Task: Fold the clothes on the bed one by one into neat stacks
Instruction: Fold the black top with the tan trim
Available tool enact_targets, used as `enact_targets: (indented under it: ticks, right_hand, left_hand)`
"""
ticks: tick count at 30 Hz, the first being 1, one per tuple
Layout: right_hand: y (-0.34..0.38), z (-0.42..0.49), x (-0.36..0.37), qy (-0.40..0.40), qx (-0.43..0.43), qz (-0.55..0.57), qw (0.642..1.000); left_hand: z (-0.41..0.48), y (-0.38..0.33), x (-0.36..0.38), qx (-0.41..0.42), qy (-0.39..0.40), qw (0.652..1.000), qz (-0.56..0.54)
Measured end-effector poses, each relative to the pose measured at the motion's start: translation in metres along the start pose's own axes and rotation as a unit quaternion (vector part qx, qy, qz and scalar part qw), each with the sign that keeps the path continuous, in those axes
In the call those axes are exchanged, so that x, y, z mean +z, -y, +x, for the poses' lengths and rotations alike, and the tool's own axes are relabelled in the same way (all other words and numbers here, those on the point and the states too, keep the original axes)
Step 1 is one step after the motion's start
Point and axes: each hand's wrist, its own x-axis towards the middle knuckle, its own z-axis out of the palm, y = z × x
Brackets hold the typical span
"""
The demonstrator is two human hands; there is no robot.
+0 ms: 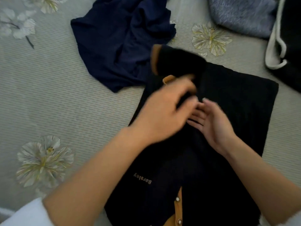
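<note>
A black polo shirt (228,111) with tan trim, pearl buttons and small lettering lies flat on the bed in the middle of the view, its collar nearest me. One sleeve (177,61) with a tan cuff is lifted and folded over the shirt's far left. My left hand (164,111), blurred by motion, is over the shirt and its fingers grip the sleeve fabric by a tan edge. My right hand (211,123) rests open, palm up and fingers relaxed, on the shirt's middle, just beside the left hand.
A crumpled navy garment (117,39) lies beyond the shirt at the top centre. A grey-blue fuzzy item (244,15) sits at the top right, beside a dark garment with a white drawstring (275,41). The bedsheet (57,95) is pale grey with flower prints.
</note>
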Motion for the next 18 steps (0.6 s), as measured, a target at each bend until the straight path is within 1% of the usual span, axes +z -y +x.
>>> enact_targets:
  ticks: [1,2,3,4,6,7,9,10,11,12,13,14,15,16,18]
  right_hand:
    - [0.005,-0.001,-0.004,0.015,0.023,0.090,0.996]
    - [0.009,-0.002,-0.010,0.014,0.037,0.150,0.988]
    - [0.010,-0.003,-0.015,-0.009,0.044,0.181,0.982]
    - [0.008,-0.003,-0.019,-0.043,0.047,0.184,0.981]
    - [0.000,-0.005,-0.025,-0.099,0.048,0.146,0.983]
    - [-0.003,-0.005,-0.027,-0.118,0.044,0.123,0.984]
    - [-0.009,-0.004,-0.029,-0.162,0.027,0.083,0.983]
    - [-0.011,-0.003,-0.029,-0.200,0.013,0.045,0.979]
    - [-0.013,-0.002,-0.030,-0.249,-0.009,-0.020,0.968]
    - [-0.013,0.000,-0.029,-0.295,-0.046,-0.117,0.947]
    - [-0.013,0.001,-0.026,-0.325,-0.101,-0.223,0.914]
    - [-0.013,0.002,-0.023,-0.331,-0.163,-0.311,0.876]
    - [-0.012,0.003,-0.020,-0.316,-0.205,-0.378,0.846]
    - [-0.012,0.005,-0.017,-0.288,-0.207,-0.434,0.828]
    - [-0.009,0.011,-0.012,-0.224,-0.139,-0.518,0.813]
  left_hand:
    - [-0.010,-0.001,0.017,0.009,0.080,0.996,0.041]
    - [-0.024,0.000,0.030,0.002,0.152,0.985,0.081]
    - [-0.039,0.003,0.040,-0.017,0.204,0.972,0.113]
    - [-0.057,0.007,0.047,-0.035,0.233,0.962,0.136]
    - [-0.091,0.015,0.051,-0.061,0.248,0.951,0.174]
    - [-0.106,0.017,0.050,-0.074,0.239,0.948,0.197]
    - [-0.134,0.022,0.042,-0.124,0.194,0.942,0.245]
    - [-0.145,0.025,0.037,-0.153,0.164,0.936,0.271]
    - [-0.155,0.026,0.032,-0.184,0.141,0.927,0.295]
    - [-0.164,0.027,0.027,-0.210,0.124,0.917,0.315]
    - [-0.172,0.028,0.023,-0.230,0.110,0.909,0.329]
    - [-0.178,0.028,0.021,-0.244,0.097,0.904,0.337]
    - [-0.181,0.029,0.020,-0.253,0.084,0.902,0.339]
    - [-0.181,0.029,0.020,-0.256,0.073,0.903,0.338]
    - [-0.177,0.027,0.020,-0.248,0.064,0.909,0.329]
